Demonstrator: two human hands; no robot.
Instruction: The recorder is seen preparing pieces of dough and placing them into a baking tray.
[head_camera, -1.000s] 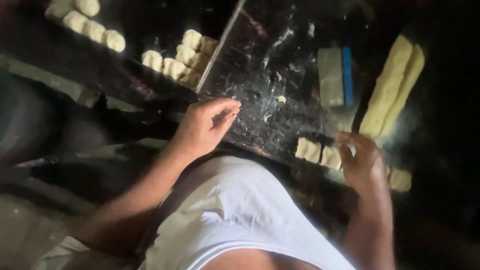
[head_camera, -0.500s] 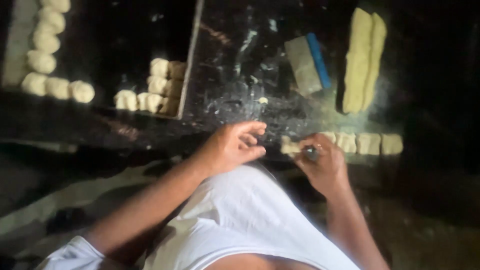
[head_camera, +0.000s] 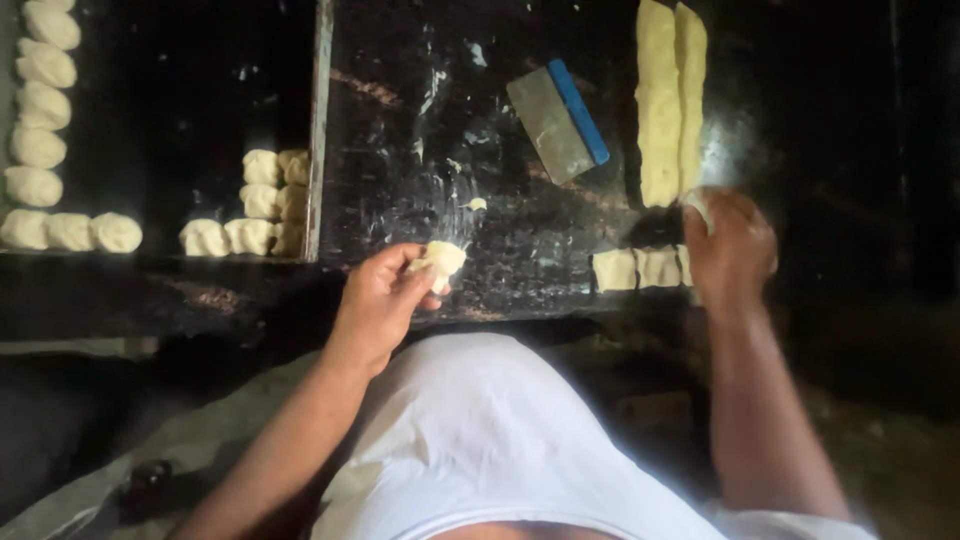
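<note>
Dark floured worktop (head_camera: 420, 150); left hand (head_camera: 380, 300) pinching dough piece (head_camera: 443, 262), right hand (head_camera: 732, 250) clutching another lump (head_camera: 700, 205).

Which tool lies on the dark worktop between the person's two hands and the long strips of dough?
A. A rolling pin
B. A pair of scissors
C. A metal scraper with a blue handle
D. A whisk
C: a flat metal scraper with a blue handle lies on the worktop, left of the two long dough strips.
</note>
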